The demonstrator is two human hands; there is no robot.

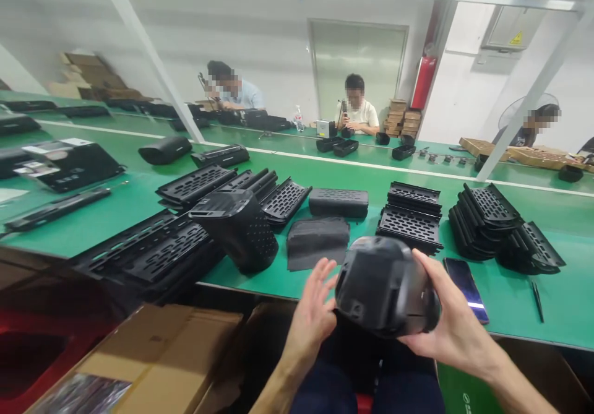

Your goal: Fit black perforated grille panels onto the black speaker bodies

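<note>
A black plastic housing (371,287), boxy with rounded edges and partly blurred, is held over the front edge of the bench. My right hand (448,315) grips it from the right side, fingers on top and thumb below. At its left side is my left hand (313,309), fingers spread; whether the fingertips touch the housing I cannot tell. Just behind lies a stack of dark mesh sheets (318,241). A similar housing with a dotted side (244,231) stands to the left, and a closed perforated one (338,202) lies farther back.
Stacks of slotted black panels (411,222) and more curved panels (485,219) lie to the right, near a phone (466,290) and tweezers (537,301). Long slotted panels (153,247) cover the left. A cardboard box (171,346) stands below the bench. Several people work across it.
</note>
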